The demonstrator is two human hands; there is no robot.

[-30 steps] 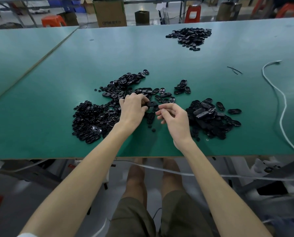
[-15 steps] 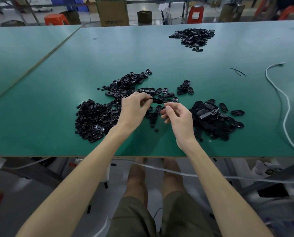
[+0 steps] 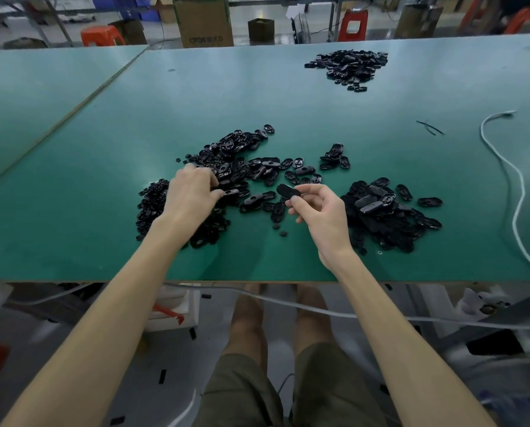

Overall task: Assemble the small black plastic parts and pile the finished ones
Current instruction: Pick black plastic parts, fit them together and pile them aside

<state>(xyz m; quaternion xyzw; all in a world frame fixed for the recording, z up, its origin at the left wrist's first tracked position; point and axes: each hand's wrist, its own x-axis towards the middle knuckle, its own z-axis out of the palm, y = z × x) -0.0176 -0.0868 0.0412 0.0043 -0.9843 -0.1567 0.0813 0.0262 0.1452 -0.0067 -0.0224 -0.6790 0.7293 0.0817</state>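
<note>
My right hand [image 3: 320, 215] pinches a black oval plastic part [image 3: 288, 191] between thumb and fingers, lifted a little above the green table [image 3: 288, 100]. My left hand [image 3: 191, 195] reaches down into the loose black parts [image 3: 226, 167] spread left of centre, its fingertips curled among them; what they hold is hidden. A heap of tiny black pieces [image 3: 151, 204] lies left of that hand. To the right of my right hand sits a pile of larger black parts [image 3: 386, 217].
Another heap of black parts [image 3: 348, 66] lies at the far right of the table. A white cable [image 3: 510, 167] curves along the right side. A thin black scrap [image 3: 429, 127] lies near it. Cardboard boxes and orange stools stand beyond the table.
My hands have separated. The left hand went left and down into the loose parts, while the right hand kept the oval part and turned it up.
</note>
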